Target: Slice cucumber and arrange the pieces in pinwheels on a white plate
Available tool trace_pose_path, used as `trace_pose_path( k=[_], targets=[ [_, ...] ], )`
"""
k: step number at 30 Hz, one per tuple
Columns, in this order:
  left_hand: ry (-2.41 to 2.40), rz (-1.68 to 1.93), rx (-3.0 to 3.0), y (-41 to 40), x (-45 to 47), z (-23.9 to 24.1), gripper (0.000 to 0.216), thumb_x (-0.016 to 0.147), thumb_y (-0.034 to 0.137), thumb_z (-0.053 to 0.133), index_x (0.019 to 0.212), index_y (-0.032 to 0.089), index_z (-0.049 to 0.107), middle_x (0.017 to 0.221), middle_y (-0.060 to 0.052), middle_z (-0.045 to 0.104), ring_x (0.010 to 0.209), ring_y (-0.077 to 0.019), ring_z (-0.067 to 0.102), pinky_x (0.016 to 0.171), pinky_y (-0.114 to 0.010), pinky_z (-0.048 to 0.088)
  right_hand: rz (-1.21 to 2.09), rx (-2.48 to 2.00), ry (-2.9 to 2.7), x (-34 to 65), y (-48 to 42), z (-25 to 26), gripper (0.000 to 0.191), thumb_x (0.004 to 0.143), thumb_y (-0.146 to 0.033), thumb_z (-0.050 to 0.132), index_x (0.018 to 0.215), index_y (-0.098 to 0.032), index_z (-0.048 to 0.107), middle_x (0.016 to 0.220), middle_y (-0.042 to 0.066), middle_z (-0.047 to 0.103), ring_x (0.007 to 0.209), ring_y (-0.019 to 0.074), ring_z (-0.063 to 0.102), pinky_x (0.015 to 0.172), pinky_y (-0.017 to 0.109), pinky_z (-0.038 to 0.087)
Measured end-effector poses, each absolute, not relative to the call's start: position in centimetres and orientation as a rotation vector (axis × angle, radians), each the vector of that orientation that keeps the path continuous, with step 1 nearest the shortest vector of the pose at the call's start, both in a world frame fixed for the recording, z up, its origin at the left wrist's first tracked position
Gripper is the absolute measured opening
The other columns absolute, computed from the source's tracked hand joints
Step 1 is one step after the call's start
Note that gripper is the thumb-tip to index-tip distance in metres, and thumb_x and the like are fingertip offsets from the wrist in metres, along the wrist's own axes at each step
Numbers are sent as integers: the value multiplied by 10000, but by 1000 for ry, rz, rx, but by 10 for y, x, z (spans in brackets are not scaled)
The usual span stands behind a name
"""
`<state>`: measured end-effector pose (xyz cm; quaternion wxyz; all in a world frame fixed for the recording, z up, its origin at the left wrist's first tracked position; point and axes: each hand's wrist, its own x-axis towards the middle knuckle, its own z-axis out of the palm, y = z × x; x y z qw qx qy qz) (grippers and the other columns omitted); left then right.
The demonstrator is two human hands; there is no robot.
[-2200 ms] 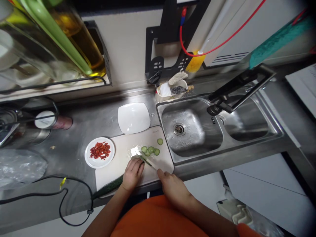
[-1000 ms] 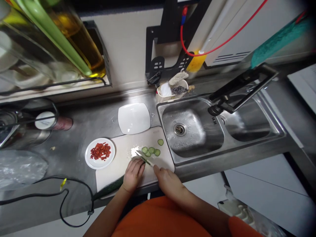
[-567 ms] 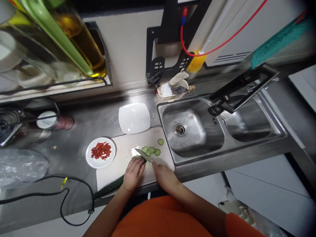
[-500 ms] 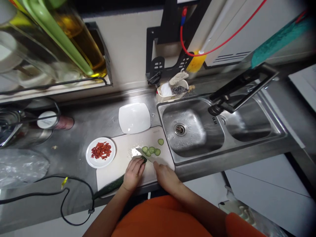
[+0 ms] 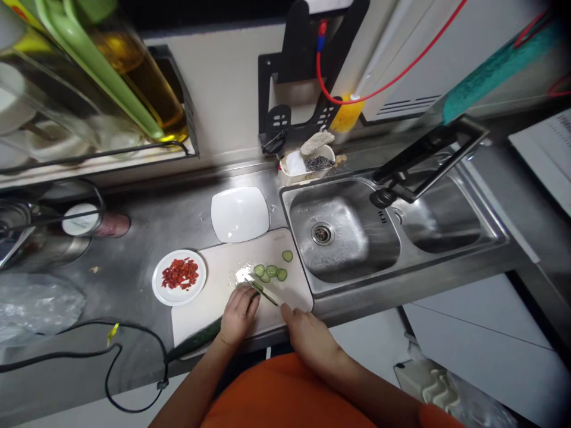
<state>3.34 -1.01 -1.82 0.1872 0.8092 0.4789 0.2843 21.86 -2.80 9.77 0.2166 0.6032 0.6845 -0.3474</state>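
On the white cutting board (image 5: 285,241) lies a long dark green cucumber (image 5: 196,339), pointing from the lower left towards the middle. My left hand (image 5: 239,314) is closed around its right end, fingers curled. Just right of those fingers, a knife (image 5: 266,296) stands edge-down against the cut end, its blade seen almost from above. My right hand (image 5: 307,333) grips the knife's handle, which the fingers hide. Several round cucumber slices (image 5: 272,271) lie beyond the blade, with a single slice (image 5: 288,256) apart near the board's right edge.
A white plate with chopped red pieces (image 5: 156,284) overlaps the board's left side. The square white plate (image 5: 239,214) touches the board's back edge. To the right is a steel double sink (image 5: 345,238) with a black faucet (image 5: 417,160). A black cable (image 5: 107,386) loops at left.
The knife has turned from leaning with its flat showing to more upright at the cucumber's end. My right hand has shifted slightly. The whole view has drifted a little left.
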Motion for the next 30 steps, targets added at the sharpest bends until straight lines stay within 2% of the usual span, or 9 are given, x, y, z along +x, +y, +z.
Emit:
trace_pose_path(
  k=[17, 25, 30],
  targets=[
    [1350, 794, 2273, -9, 34, -18, 160, 866, 164, 547, 1023, 172, 578, 938, -57, 668, 926, -183, 621, 893, -370, 502, -969, 1650, 1915, 216, -22, 96, 350, 871, -24, 300, 1082, -163, 542, 876, 98, 682, 800, 190, 669, 620, 199, 441],
    [1347, 801, 2258, -9, 34, -18, 161, 868, 160, 537, 1021, 170, 587, 945, -58, 676, 935, -179, 628, 907, -373, 498, -964, 1626, 1961, 214, -18, 88, 368, 869, -24, 294, 1108, -157, 541, 915, 110, 682, 826, 221, 669, 641, 246, 465],
    [1345, 797, 2261, -9, 34, -18, 159, 874, 165, 531, 1023, 173, 587, 951, -59, 679, 932, -179, 627, 905, -376, 499, -897, 1658, 2015, 210, -20, 75, 333, 876, -31, 304, 1059, -167, 547, 865, 97, 680, 785, 218, 667, 612, 253, 465]
  ],
)
